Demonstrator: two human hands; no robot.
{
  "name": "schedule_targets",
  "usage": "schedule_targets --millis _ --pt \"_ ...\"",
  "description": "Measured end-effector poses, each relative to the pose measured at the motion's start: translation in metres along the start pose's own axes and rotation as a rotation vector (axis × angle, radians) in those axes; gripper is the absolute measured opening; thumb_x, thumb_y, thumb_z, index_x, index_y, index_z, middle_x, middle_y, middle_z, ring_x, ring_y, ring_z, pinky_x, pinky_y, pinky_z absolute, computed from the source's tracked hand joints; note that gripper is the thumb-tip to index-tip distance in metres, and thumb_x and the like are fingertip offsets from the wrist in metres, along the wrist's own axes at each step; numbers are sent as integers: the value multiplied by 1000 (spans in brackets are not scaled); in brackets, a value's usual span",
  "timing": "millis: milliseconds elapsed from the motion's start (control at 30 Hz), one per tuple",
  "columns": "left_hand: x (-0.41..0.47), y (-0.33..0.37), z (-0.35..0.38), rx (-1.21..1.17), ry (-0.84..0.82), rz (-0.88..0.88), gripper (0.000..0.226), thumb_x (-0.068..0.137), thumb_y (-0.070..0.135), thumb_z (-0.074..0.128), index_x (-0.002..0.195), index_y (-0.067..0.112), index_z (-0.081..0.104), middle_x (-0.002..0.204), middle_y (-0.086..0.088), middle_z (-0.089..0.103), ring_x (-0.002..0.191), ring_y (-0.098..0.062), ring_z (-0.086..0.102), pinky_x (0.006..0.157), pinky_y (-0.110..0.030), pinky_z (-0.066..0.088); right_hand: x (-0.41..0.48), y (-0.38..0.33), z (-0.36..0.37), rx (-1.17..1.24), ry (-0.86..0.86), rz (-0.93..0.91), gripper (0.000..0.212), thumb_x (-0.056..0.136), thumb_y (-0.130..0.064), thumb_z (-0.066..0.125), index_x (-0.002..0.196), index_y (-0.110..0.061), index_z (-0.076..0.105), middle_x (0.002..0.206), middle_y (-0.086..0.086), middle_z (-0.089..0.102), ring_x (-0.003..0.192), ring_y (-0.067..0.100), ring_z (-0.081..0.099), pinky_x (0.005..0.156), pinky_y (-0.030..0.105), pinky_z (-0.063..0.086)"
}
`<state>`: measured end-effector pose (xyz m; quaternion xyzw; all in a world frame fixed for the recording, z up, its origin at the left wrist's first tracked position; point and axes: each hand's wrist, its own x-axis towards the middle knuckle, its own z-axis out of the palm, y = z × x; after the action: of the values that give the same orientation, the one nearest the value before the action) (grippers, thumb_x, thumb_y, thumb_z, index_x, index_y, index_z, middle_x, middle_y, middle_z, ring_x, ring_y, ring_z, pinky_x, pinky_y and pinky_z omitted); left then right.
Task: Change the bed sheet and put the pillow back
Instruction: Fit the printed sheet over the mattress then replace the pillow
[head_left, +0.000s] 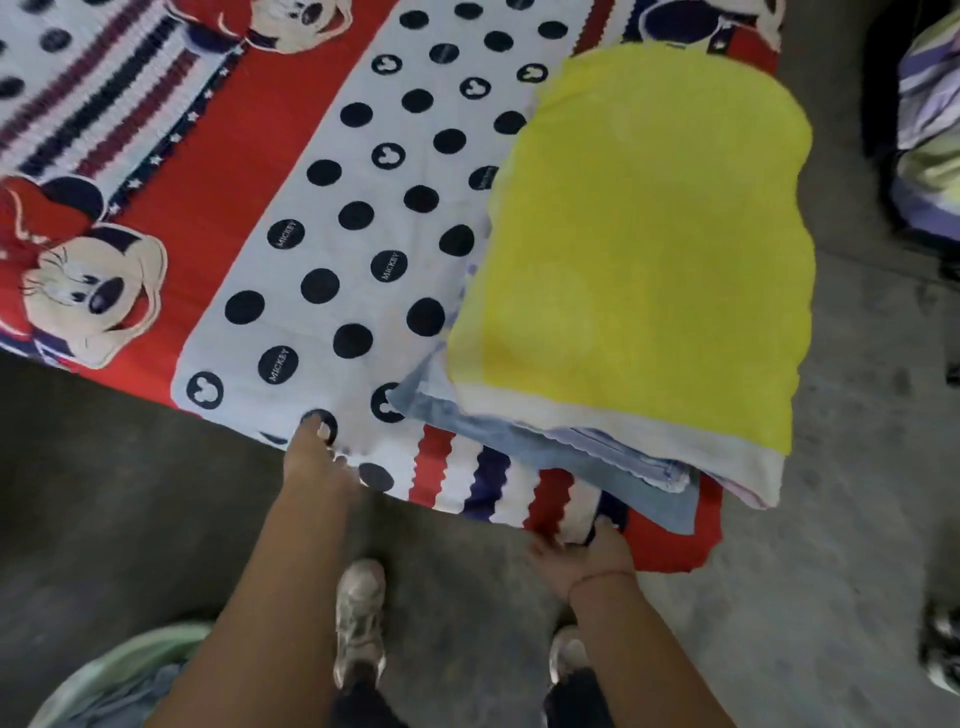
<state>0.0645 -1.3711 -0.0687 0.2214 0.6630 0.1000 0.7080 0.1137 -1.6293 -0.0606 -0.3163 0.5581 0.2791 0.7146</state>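
the left hand lays its fingertips on the patterned sheet at the near edge of the bed; whether it pinches the cloth i cannot tell. the right hand grips the sheet's hanging edge by the near right corner. the yellow pillow lies at the bed's right end, on a folded blue cloth.
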Motion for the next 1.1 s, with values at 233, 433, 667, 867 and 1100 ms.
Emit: schedule_targets --millis 233,433,667,867,1100 --pt "65 55 -6 -20 -112 -190 35 81 55 66 86 21 56 78 0 53 63 -16 42 83 -30 41 40 29 35 141 90 -104 49 95 -62 33 115 -23 55 113 5 59 119 28 50 108 57 30" --pt "74 73 -22 -54 -283 -201 41 91 49 59 111 15 64 89 -9 74 70 -23 64 64 -29 51 49 37 40 258 -48 -162 71 37 -58 88 98 -30 68 138 -7 55 128 23 51 102 52 37" --pt "64 88 -8 -57 -368 -184 34 90 38 64 114 14 64 114 -9 70 97 -25 67 43 -22 49 33 45 55 422 -109 -247 6 75 -27 79 79 -23 78 108 -4 73 108 21 65 100 44 47" --pt "96 63 -33 -77 -438 -180 41 87 35 62 123 15 63 124 -8 67 106 -23 67 75 -37 61 76 63 26 457 -205 -461 75 20 -27 101 91 -28 78 107 -14 72 110 6 64 98 34 50" --pt "110 62 -38 39 -346 -182 31 87 25 69 114 10 66 112 -12 71 99 -24 71 76 -37 60 60 72 44 193 104 -422 45 60 -52 84 97 -27 74 112 -6 70 93 14 69 67 35 61"
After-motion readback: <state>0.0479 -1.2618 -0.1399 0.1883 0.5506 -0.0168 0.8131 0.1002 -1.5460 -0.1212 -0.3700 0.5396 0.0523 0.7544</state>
